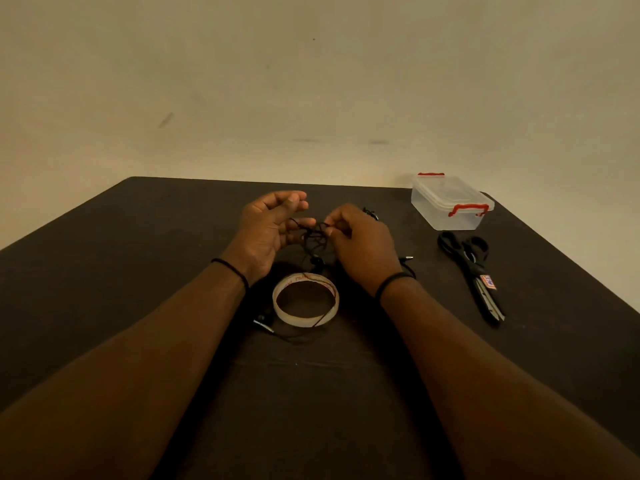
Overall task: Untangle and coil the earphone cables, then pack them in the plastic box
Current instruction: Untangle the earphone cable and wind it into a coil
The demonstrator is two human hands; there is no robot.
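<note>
Dark table [173, 306] | 1 plastic box [450, 206] | 1 scissors [474, 268] | 1 tape roll [306, 301]

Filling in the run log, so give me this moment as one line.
stage: untangling | left hand: holds cable | right hand: pinches cable tangle | box: lid on, far right | tape roll: near

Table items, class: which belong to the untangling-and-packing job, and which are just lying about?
Part of the job:
- tangled earphone cables, held between left hand and right hand
- plastic box, lid on

Lying about:
- tape roll
- scissors
</note>
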